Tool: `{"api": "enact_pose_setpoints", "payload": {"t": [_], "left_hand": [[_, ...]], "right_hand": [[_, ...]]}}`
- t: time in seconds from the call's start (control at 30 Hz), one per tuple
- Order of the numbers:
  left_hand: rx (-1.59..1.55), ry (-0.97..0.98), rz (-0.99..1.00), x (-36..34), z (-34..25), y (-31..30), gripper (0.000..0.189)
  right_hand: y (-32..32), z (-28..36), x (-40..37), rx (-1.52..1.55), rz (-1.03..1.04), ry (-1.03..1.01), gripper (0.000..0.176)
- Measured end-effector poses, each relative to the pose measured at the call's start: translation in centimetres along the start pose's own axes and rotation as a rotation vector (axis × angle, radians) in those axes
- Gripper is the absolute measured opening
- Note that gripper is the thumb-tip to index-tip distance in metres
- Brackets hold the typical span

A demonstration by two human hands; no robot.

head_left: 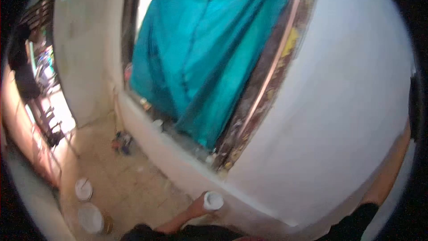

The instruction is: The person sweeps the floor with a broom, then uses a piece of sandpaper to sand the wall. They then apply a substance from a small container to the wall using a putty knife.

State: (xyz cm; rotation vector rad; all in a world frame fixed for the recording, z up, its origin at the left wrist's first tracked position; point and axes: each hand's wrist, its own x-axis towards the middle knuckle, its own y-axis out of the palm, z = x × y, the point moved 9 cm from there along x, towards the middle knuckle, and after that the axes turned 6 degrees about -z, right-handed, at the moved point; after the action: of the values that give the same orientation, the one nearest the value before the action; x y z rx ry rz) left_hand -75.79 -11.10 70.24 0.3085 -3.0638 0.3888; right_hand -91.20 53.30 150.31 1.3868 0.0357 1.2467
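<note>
At the bottom centre, my left hand (196, 206) is closed around a small white tub (214, 201) with an open top. It holds the tub close to the low ledge under the window. My right forearm (396, 165) rises along the right edge, beside the pale wall (343, 85). A dark shape (415, 107) lies at the far end of that forearm, too near the edge of view to make out. The right hand itself cannot be seen.
A teal cloth (200, 49) hangs over the window, with rough broken plaster (267, 93) along its right side. White buckets (91, 218) and a round white lid or pail (84, 189) are on the floor at lower left. Beyond them is a bright doorway (62, 107).
</note>
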Motion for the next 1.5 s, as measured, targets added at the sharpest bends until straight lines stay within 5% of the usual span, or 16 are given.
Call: {"api": "enact_pose_setpoints", "payload": {"t": [0.03, 0.1, 0.27, 0.33, 0.37, 0.4, 0.57, 0.63, 0.73, 0.97, 1.07, 1.13, 1.17, 1.33, 1.4, 1.5], "left_hand": [[-0.003, -0.002, 0.024, -0.3, 0.2, 0.0, 0.104], [0.062, 0.223, -0.014, 0.2, 1.7, 1.1, 0.098], [-0.004, 0.162, 0.045, -0.7, 1.2, 1.6, 0.095], [-0.002, 0.116, 0.073, -1.9, 0.8, 1.5, 0.095], [0.001, 0.136, 0.077, -2.5, 0.3, 1.4, 0.096], [0.006, 0.159, 0.088, -3.4, -0.2, 1.5, 0.097], [0.091, 0.12, 0.036, -7.2, 4.4, 2.5, 0.099], [0.092, 0.061, 0.053, -10.0, 2.3, 1.9, 0.102], [0.165, -0.033, 0.097, -13.1, 3.2, 2.6, 0.104], [0.183, -0.001, -0.06, -19.4, 2.7, 0.3, 0.104], [0.339, 0.04, -0.213, -20.9, 0.0, -3.2, 0.103], [0.348, 0.06, -0.276, -21.0, -1.5, -5.1, 0.101], [0.362, 0.071, -0.321, -20.9, -2.3, -6.0, 0.099], [0.145, 0.245, -0.401, -19.3, -11.0, -7.1, 0.087], [0.048, 0.202, -0.356, -17.8, -11.0, -5.4, 0.085], [0.057, 0.502, -0.407, -16.9, -14.1, -4.3, 0.082]], "right_hand": [[-4.8, 7.1, -5.8, 0.093, -0.04, 0.126, 0.032], [-7.6, 3.6, -5.8, 0.031, 0.078, 0.032, 0.036], [-22.0, -12.8, -18.5, -0.249, 0.483, 0.034, 0.045], [-28.7, -7.1, -25.0, -0.62, 0.649, -0.194, 0.042], [-31.4, -6.0, -29.0, 0.034, 0.63, 0.48, 0.039], [-34.9, -4.5, -33.7, 0.658, 0.227, 1.082, 0.045], [-55.4, -20.4, -52.4, 0.214, 0.526, 1.514, 0.044], [-54.1, -6.4, -56.1, 1.074, 0.873, 2.023, 0.048], [-55.5, 7.7, -54.5, -0.176, 0.536, 1.784, 0.048], [-62.5, 10.9, -58.4, -0.198, 0.774, 1.89, 0.046], [-62.7, 9.7, -59.8, -0.013, 1.117, 1.507, 0.043], [-58.6, 16.9, -56.3, 0.011, 1.086, 1.703, 0.039], [-58.5, 15.0, -57.5, 0.15, 1.146, 1.478, 0.038], [-51.7, 24.8, -47.8, 0.416, 1.356, 1.148, 0.027], [-51.0, 26.1, -46.4, 0.431, 1.35, 1.23, 0.023], [-50.1, 27.9, -43.9, 0.525, 1.377, 1.057, 0.021]]}}
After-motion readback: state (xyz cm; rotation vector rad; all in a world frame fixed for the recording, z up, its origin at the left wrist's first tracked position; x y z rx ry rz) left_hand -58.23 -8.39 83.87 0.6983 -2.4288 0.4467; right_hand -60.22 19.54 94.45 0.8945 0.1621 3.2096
